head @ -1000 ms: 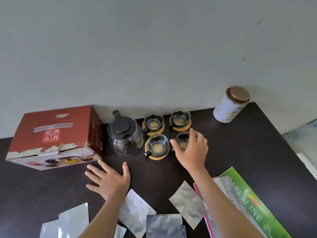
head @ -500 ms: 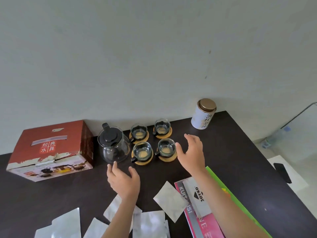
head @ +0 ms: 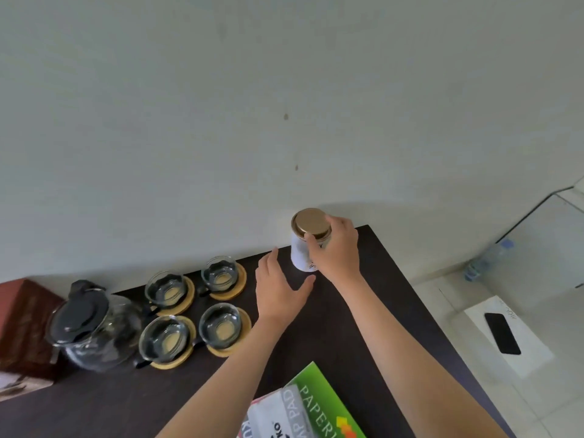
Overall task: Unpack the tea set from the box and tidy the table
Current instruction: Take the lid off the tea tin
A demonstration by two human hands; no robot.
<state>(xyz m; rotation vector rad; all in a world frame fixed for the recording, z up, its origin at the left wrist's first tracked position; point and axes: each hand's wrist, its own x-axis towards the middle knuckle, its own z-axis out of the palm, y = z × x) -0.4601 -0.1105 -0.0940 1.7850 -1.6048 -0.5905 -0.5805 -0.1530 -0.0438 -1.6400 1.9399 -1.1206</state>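
A white tea canister (head: 299,252) with a gold lid stands at the back right of the dark table (head: 373,330). My right hand (head: 336,249) is wrapped around its body just under the lid. My left hand (head: 279,290) hovers open just left of the canister, fingers spread, not touching it. A glass teapot (head: 94,330) with a black lid stands at the left. Beside it, several glass cups (head: 221,325) sit on round bamboo coasters (head: 235,287) in a square. The red tea set box (head: 22,314) is at the far left edge, mostly cut off.
A green paper pad and a stamp pad packet (head: 303,412) lie at the table's front. The table's right edge runs diagonally; beyond it the floor holds a white sheet with a black phone (head: 502,333) and a plastic bottle (head: 488,259). A wall rises behind the table.
Both hands left the cups and moved right. My right hand took hold of the canister; my left hand came up beside it. The view swung right, hiding the foil packets.
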